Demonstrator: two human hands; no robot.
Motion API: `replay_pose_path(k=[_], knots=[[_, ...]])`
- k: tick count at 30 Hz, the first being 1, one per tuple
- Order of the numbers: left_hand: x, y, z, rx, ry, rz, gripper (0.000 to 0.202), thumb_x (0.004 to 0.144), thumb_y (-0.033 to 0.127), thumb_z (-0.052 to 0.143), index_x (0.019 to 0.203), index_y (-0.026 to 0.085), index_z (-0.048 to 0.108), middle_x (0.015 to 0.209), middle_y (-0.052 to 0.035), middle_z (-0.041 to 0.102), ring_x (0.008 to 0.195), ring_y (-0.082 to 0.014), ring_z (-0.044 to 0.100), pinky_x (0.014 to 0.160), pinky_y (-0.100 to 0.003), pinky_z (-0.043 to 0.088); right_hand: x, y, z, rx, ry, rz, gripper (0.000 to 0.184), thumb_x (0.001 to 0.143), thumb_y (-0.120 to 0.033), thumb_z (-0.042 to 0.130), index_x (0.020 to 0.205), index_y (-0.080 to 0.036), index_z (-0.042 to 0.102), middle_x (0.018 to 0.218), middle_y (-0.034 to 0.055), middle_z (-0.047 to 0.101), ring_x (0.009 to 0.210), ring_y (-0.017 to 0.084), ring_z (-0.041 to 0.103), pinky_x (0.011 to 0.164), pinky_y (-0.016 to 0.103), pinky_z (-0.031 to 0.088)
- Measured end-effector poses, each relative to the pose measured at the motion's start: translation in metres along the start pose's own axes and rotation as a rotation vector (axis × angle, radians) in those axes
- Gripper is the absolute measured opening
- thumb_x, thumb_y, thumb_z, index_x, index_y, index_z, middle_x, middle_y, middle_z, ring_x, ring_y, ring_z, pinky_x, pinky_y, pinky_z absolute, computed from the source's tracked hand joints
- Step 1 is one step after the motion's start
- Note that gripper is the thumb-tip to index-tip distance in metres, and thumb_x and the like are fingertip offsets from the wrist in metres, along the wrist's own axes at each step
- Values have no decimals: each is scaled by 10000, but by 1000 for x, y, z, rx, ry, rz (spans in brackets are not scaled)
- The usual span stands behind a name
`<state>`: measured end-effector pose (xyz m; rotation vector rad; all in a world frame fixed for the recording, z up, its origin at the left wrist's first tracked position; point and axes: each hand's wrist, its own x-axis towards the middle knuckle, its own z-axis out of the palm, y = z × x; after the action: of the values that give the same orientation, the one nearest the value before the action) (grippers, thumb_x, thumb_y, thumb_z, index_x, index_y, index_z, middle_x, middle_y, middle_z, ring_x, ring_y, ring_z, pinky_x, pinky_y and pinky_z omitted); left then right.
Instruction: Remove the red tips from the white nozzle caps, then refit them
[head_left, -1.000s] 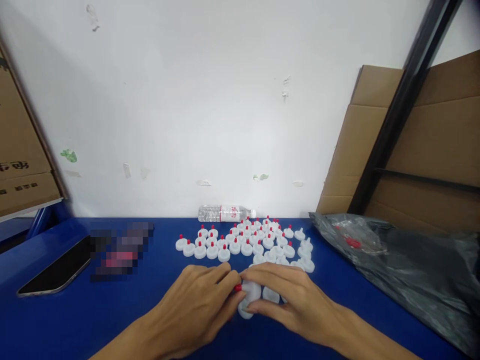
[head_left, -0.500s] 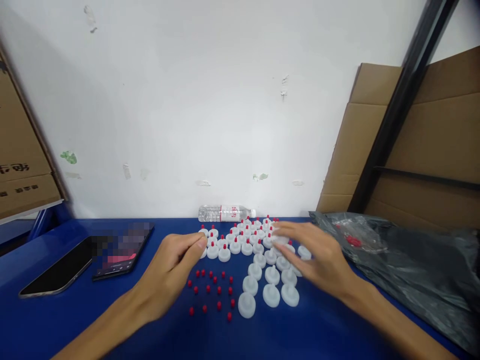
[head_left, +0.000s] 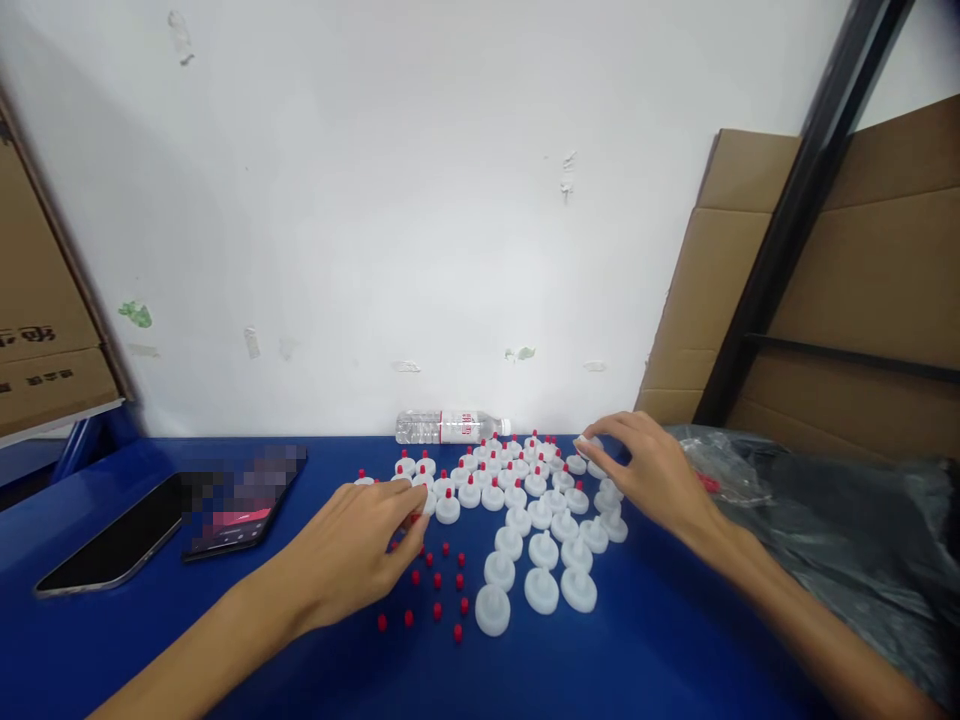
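Note:
Many small white caps lie on the blue table (head_left: 225, 640). The far rows (head_left: 491, 492) carry red tips; the nearer ones (head_left: 541, 590) are bare. Several loose red tips (head_left: 437, 580) are scattered to the left of the bare caps. My left hand (head_left: 360, 545) rests by the loose tips, fingers pressed together at their far edge; what they pinch is hidden. At the far right corner of the group, my right hand (head_left: 652, 475) has its fingertips closed on a white cap (head_left: 589, 443).
A water bottle (head_left: 450, 427) lies against the white wall behind the caps. Two phones (head_left: 112, 545) (head_left: 240, 500) lie at the left. A black plastic bag (head_left: 825, 530) fills the right side, with cardboard (head_left: 862, 280) and a black post (head_left: 795, 220) behind. A cardboard box (head_left: 37, 340) stands far left.
A second ago both hands met over a cap at the near edge. They have parted: the right hand moved to the far right of the caps, the left to the loose red tips.

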<state>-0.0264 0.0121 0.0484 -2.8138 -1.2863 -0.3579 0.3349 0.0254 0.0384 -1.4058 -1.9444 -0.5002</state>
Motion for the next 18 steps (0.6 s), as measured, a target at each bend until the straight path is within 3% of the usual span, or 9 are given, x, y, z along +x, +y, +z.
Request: replay_pose_path(k=[4,8,11,15,18], knots=[[1,-7,0,37,17,80,255,1042,307,408,963,233,639,950,-22,650,706,-182,596,616,-309,323,1,10,3,-73,-88,46,220,954,-397,572,906,-227,702,942,61,749,903,264,664,832,400,482],[2,-16,5,97,18,140,241,1053,267,428,1048,250,668,1010,-25,669,769,-190,648,622,-304,339,-1,17,7,-89,-149,66,206,935,-371,572,866,-236,711,855,40,750,821,248,682,736,358,476],[3,-16,6,108,6,154,263,1071,297,410,985,228,648,973,-25,682,809,-203,656,637,-306,343,-3,20,10,-94,-192,67,209,928,-357,575,829,-241,718,803,30,746,751,229,681,665,329,460],[2,-9,2,91,-7,113,418,1098,348,281,816,204,554,826,-27,656,705,-200,599,633,-323,321,-5,22,15,-100,-224,58,239,937,-369,568,826,-238,734,814,43,755,778,241,686,690,336,468],[1,-3,-2,34,-7,66,399,1086,331,258,794,206,500,782,-21,620,645,-187,537,616,-325,300,-6,24,19,-104,-241,50,246,935,-362,571,821,-235,749,821,54,762,780,249,686,702,346,474]])
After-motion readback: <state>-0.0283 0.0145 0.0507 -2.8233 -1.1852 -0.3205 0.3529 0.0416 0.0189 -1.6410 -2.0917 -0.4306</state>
